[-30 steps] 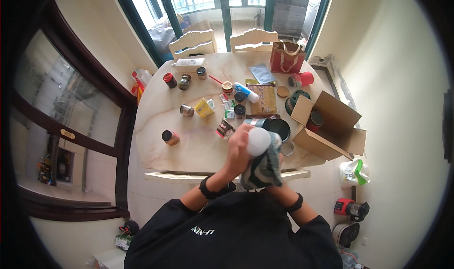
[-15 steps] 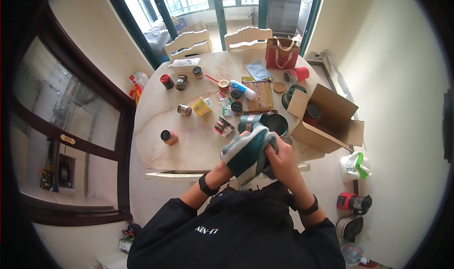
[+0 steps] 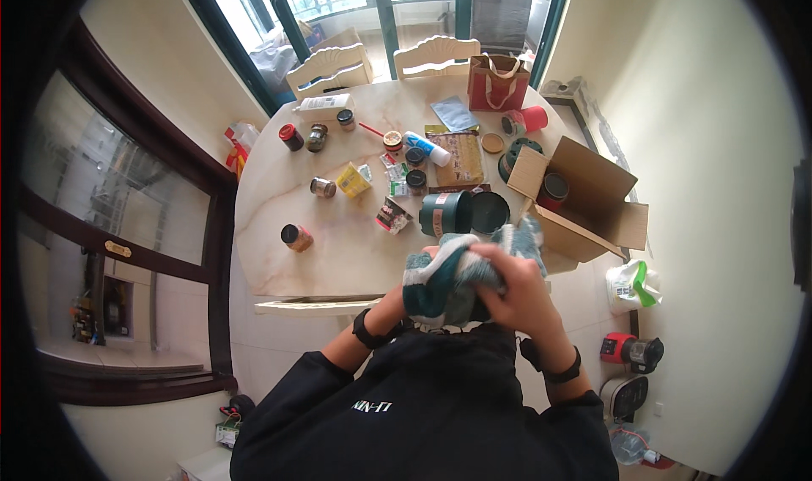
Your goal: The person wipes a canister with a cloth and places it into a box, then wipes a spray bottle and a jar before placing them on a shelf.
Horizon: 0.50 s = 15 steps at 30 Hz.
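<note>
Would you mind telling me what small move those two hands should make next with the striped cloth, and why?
Probably lower the bundle onto the bare table edge in front of the dark green canister. The right hand covers the green-and-white striped cloth from above, the left hand sits mostly hidden beneath, and both hold it off the table near the body, so what it wraps cannot be seen.

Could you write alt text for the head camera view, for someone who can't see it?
Seen from above, a person in a black top grips a bundled green-and-white striped cloth, right hand on top and left hand mostly hidden beneath. Beyond it, a pale marble table holds a dark green canister, small jars, an open cardboard box and a red paper bag.
</note>
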Each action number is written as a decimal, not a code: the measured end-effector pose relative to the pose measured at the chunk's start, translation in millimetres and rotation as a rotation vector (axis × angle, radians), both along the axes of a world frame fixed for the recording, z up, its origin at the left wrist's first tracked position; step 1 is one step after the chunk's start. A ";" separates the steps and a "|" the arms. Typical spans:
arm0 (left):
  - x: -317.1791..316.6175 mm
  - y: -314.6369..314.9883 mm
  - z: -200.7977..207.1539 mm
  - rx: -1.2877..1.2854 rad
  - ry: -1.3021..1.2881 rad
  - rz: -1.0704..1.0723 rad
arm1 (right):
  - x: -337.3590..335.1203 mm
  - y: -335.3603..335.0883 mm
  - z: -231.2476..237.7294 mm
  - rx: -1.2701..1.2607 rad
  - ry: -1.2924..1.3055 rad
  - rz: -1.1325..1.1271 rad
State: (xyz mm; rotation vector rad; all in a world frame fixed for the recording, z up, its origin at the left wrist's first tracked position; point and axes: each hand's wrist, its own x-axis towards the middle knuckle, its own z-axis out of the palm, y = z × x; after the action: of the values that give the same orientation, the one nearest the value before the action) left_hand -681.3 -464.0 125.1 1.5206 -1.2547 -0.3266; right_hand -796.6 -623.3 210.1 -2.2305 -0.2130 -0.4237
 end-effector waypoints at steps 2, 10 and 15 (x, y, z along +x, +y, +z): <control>-14.2 -8.4 -8.4 -0.027 0.315 0.173 | 4.8 -2.3 3.9 0.331 0.171 -0.078; 0.6 1.1 -16.4 0.052 -0.105 0.570 | -8.3 29.6 -54.8 0.041 -0.191 -0.302; 20.6 -11.8 -21.7 -0.372 1.271 0.275 | -6.8 45.1 -51.0 -0.332 -0.320 0.003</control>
State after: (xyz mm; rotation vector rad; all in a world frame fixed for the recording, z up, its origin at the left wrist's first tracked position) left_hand -660.7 -475.9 103.4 0.8237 -0.0751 -0.6797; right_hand -803.4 -578.1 159.1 -2.4731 -0.4854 -0.7928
